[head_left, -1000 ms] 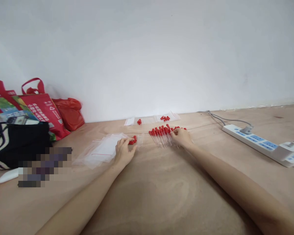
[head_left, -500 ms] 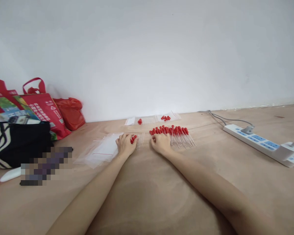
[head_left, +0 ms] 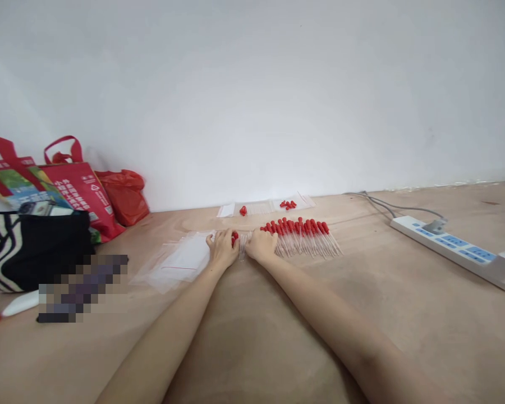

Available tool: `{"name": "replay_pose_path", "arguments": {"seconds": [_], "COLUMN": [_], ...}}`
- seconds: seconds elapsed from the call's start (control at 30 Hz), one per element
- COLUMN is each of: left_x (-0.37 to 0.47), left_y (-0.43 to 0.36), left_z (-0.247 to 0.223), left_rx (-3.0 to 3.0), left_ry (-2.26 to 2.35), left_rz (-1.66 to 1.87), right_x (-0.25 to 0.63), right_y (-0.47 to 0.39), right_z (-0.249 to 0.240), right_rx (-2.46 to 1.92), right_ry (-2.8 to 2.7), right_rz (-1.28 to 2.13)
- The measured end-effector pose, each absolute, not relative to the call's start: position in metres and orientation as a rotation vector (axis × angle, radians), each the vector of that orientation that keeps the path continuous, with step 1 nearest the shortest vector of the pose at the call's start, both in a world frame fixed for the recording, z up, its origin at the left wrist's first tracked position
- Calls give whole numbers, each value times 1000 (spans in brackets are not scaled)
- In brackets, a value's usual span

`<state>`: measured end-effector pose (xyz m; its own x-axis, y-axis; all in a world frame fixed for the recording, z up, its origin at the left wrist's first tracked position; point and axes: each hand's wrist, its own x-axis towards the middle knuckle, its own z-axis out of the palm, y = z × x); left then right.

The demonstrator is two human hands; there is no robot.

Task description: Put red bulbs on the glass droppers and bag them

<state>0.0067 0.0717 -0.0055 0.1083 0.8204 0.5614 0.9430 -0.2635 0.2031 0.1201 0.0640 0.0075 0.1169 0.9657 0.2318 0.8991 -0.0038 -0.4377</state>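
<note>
My left hand (head_left: 224,248) is closed around several red rubber bulbs (head_left: 234,238), which show at its thumb side. Thin clear tubes (head_left: 242,247) lie on the wooden surface between my hands. My right hand (head_left: 261,243) is closed with its fingertips at these tubes; what it grips is hidden. To its right lies a row of droppers (head_left: 305,233), clear tubes topped with red bulbs. Clear zip bags (head_left: 177,259) with a red line are spread left of my left hand.
Behind my hands lies a clear bag (head_left: 226,210) with tubes and more red bulbs (head_left: 288,205) on it. At right, a white power strip (head_left: 450,244) trails grey cords. Carrier bags (head_left: 78,188) and a black striped cloth item (head_left: 46,247) stand at left, near the white wall (head_left: 252,101).
My right hand has moved left from the dropper row to the loose clear tubes, closer to my left hand. My left hand stays by the zip bags with the red bulbs.
</note>
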Motion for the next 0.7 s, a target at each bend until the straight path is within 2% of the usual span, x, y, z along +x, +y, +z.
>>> {"name": "replay_pose_path", "arguments": {"seconds": [0.3,0.53,0.7], "left_x": [0,5,21], "left_y": [59,25,-3], "left_z": [-3,-7,-10], "left_rx": [-2235,-2511,-2863], "left_ry": [-1575,-1454,-1618], "left_rz": [-1283,-1468,-1844], "right_x": [133,193,240], "right_y": [49,11,-21], "right_z": [10,-14,-21], "right_rx": [-1881,-1348,-1186], "right_ry": [-1902,-1946,-1988], "right_rz": [226,126,137]}}
